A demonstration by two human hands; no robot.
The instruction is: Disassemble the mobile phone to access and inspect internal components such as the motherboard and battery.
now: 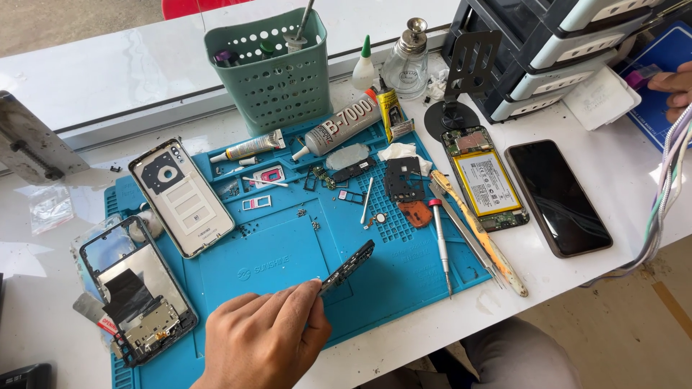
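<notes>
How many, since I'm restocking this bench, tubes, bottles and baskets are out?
Tubes: 3
Bottles: 2
Basket: 1
Total: 6

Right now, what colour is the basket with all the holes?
The basket is pale green, seen best in the head view.

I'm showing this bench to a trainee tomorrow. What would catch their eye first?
Probably the left hand at the bottom, pinching a thin dark phone part above the blue mat. Next, the opened phones: a white back cover and a stripped frame at the left, and a phone with its battery showing at the right.
</notes>
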